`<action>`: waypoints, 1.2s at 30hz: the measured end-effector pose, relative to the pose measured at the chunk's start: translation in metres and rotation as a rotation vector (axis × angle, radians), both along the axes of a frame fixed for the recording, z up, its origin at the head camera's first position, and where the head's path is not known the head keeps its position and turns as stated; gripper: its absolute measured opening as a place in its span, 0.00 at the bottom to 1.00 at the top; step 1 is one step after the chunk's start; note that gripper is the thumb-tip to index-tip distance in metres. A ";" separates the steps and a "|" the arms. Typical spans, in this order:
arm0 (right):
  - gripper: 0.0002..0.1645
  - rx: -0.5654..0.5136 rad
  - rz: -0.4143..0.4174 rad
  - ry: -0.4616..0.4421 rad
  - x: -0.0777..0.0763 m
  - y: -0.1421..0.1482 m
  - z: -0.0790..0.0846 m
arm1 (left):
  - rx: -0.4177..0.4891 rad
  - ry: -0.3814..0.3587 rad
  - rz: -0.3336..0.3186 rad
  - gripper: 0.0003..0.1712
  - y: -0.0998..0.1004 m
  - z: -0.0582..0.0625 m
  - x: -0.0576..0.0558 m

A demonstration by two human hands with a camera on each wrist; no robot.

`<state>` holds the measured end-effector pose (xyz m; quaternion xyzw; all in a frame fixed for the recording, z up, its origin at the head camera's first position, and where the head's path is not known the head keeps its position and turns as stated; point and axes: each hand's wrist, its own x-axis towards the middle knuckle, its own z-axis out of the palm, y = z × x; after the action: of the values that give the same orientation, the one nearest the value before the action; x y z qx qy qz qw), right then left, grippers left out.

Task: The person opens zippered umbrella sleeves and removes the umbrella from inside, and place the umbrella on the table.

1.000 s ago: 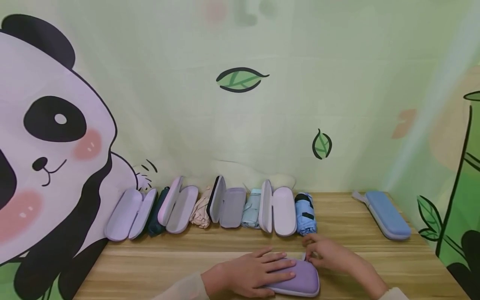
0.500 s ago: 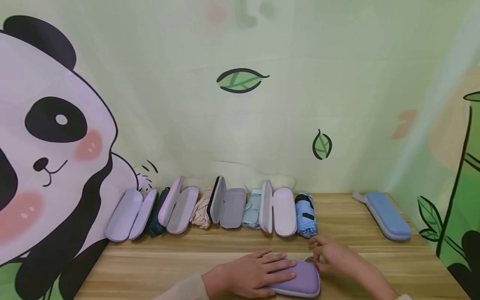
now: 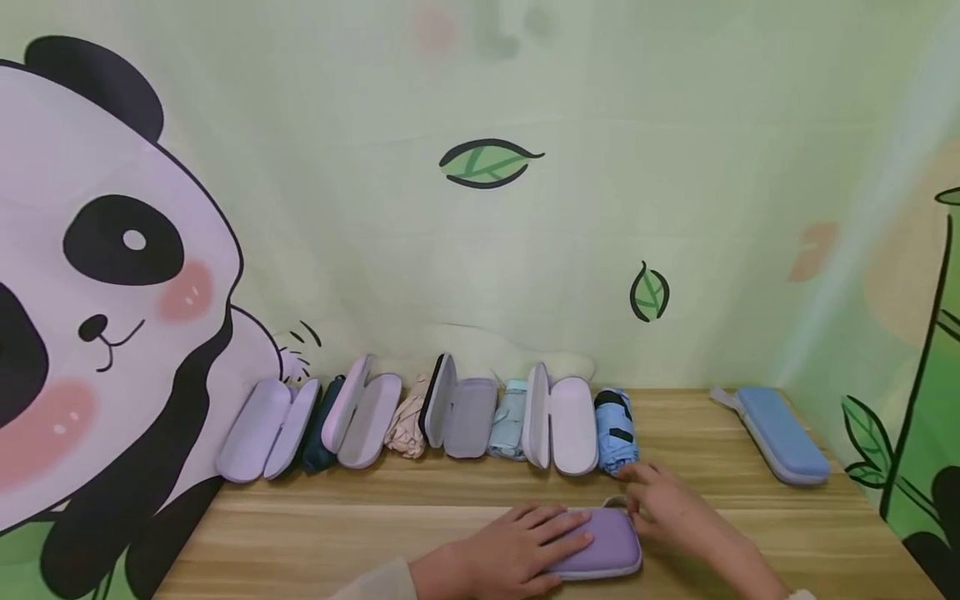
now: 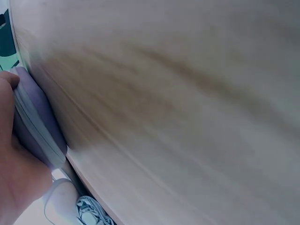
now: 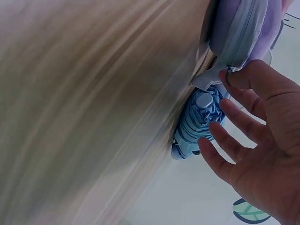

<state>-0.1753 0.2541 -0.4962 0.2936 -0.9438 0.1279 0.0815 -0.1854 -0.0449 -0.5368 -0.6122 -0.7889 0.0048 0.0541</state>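
Observation:
A purple zippered hard case (image 3: 611, 542) lies closed on the wooden table at the front. My left hand (image 3: 510, 550) rests on its left part, fingers spread nearly straight across the lid, and presses it down. In the left wrist view the thumb lies along the zippered side of the case (image 4: 40, 117). At the far right corner my right hand (image 3: 667, 508) pinches the small metal zipper pull (image 5: 228, 70) between thumb and index finger, the other fingers loosely spread. A grey wrist strap (image 5: 206, 79) sticks out beside it. The rolled blue umbrella (image 3: 617, 432) lies just beyond that hand.
Along the back stand several opened cases, such as the white-lined case (image 3: 573, 425) and grey-lined case (image 3: 471, 417). Folded umbrellas lie between them, including a teal umbrella (image 3: 508, 421) and a beige umbrella (image 3: 407, 421). A closed blue case (image 3: 783, 433) sits far right. Behind hangs a panda-print cloth (image 3: 375, 208).
My right hand has shifted slightly right round the corner of the purple case. More of the strap shows behind the case now. My left hand stays on the lid.

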 end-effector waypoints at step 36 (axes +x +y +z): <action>0.16 -0.058 -0.004 -0.016 0.015 0.004 -0.003 | 0.035 -0.092 0.327 0.38 0.021 0.001 0.023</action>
<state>-0.1606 0.2585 -0.4994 0.2881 -0.9410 0.1574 0.0826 -0.1622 -0.0241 -0.5357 -0.4742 -0.8795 -0.0281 0.0269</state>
